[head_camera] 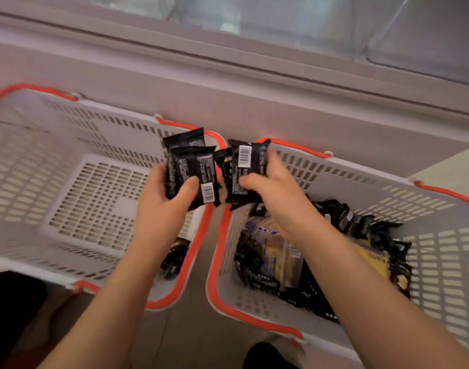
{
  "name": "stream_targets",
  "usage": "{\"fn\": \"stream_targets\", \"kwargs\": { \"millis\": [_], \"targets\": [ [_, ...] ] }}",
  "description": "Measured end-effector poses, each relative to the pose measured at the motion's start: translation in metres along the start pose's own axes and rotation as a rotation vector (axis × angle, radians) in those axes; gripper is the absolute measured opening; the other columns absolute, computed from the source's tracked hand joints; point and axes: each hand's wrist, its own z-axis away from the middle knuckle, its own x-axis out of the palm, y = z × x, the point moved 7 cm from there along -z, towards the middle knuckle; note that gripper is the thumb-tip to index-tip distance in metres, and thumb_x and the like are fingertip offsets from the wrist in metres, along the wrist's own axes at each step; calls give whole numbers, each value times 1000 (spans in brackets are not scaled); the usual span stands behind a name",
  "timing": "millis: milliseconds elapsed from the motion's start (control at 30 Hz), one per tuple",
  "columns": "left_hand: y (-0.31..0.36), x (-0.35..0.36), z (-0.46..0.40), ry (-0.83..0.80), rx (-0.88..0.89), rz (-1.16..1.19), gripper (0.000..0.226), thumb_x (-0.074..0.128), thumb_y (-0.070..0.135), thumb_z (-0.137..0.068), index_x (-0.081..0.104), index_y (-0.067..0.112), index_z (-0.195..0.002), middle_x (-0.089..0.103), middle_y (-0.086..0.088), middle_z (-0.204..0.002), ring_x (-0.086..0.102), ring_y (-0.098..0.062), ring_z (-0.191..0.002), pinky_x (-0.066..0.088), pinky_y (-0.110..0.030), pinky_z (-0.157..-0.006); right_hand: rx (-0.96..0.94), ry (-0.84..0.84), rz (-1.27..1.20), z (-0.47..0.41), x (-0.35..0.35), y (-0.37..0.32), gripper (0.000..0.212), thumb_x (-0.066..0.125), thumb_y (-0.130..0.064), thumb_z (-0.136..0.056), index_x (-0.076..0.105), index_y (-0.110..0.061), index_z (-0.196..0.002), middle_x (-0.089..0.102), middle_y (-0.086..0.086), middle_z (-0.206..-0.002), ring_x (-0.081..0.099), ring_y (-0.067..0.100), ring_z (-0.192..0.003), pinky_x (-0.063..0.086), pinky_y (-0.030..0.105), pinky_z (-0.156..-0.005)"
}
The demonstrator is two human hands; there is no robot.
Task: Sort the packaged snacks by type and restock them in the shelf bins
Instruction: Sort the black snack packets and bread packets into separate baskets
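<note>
Two hands (164, 198) (273, 187) grip glossy black packets (191, 166) | slotted plastic baskets (68, 123)

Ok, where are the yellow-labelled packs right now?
Head view, right side: yellow-labelled packs lie in the right basket among loose black packets, under the right hand.

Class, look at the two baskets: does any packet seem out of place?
Yes. One black packet lies alone in the near corner of the left basket, under the left forearm; the rest are heaped in the right basket.
</note>
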Motion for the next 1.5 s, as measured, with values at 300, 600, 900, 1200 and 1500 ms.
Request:
{"fn": "stream_targets", "kwargs": {
  "millis": [300,600,900,1200,1500],
  "targets": [
    [-53,-109,-5,84,-108,-683,29,66,39,-78,45,27,-93,51,17,-69,50,-2,-61,31,-22,-47,-150,-359,1219,-23,124,39,43,60,-24,-87,44,-11,-125,61,13,-117,56,32,-107,48,40,-84],
    [-122,-36,32,-543,-232,-1017,61,61,35,-80,36,17,-132,59,-9,-116,58,-28,-104,46,-36,-77,-368,-13,1114,17,48,32,23,52,-10,-89,61,-10,-110,62,6,-109,52,25,-107,39,38,-91],
    [-21,16,40,-302,431,-688,31,48,18,-83,64,1,-104,61,-14,-106,55,-33,-103,34,-31,-94,180,-220,1084,40,-33,155,21,54,-12,-88,58,-9,-109,64,9,-103,60,25,-94,37,26,-73],
    [-37,141,44,-903,638,-1144,33,42,16,-93,50,12,-124,50,-6,-123,42,-25,-118,38,-38,-96,385,-503,1256,51,-28,233,38,55,-18,-89,40,-7,-122,55,16,-120,58,32,-106,48,39,-78],
    [-122,201,56,-1381,570,-1747,30,43,8,-94,55,9,-122,54,-10,-127,51,-29,-118,44,-37,-88,241,-608,1411,51,-33,246,52,41,-1,-90,25,-10,-139,62,15,-110,62,34,-94,44,40,-62]
  ]
}}
